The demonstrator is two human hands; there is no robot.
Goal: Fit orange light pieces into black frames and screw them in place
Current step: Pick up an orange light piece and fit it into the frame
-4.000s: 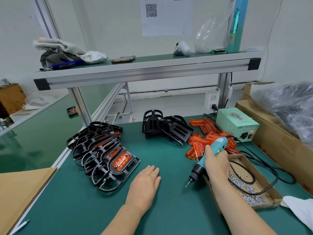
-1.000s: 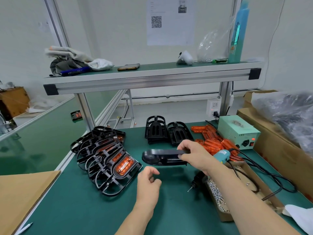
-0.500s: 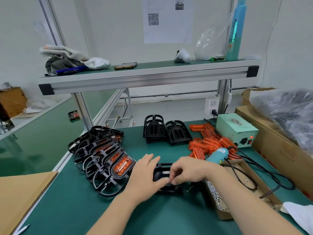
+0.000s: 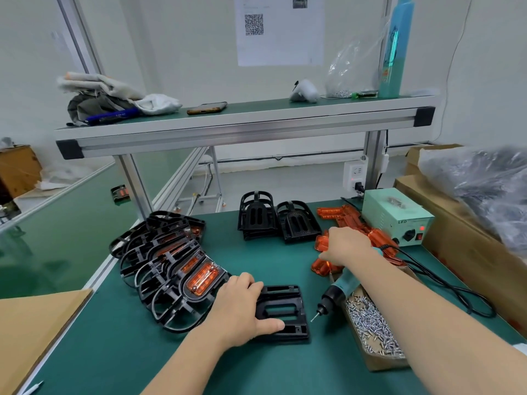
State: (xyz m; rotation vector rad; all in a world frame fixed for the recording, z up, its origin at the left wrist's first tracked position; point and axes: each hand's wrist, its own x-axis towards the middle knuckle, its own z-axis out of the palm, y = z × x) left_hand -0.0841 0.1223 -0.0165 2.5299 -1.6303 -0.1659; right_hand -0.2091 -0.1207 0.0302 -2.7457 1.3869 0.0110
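A black frame (image 4: 285,312) lies flat on the green mat in front of me. My left hand (image 4: 239,306) grips its left end, thumb on the near edge and fingers over the far edge. My right hand (image 4: 346,246) reaches into the pile of orange light pieces (image 4: 322,266) at the right, and its fingers curl round one of them; the fingertips are hidden. The teal electric screwdriver (image 4: 339,289) lies unheld under my right forearm, bit pointing down at the mat. Empty black frames (image 4: 273,220) stand stacked at the back.
Several finished frames with orange lights (image 4: 171,260) fan out at the left. An open cardboard box of screws (image 4: 370,323) sits at the right, with the green power unit (image 4: 396,215) and its cables behind. A cardboard sheet (image 4: 28,323) lies left. A shelf spans overhead.
My right hand let go of the black frame and moved back right into the orange pile. The frame now lies flat on the mat, held by my left hand alone.
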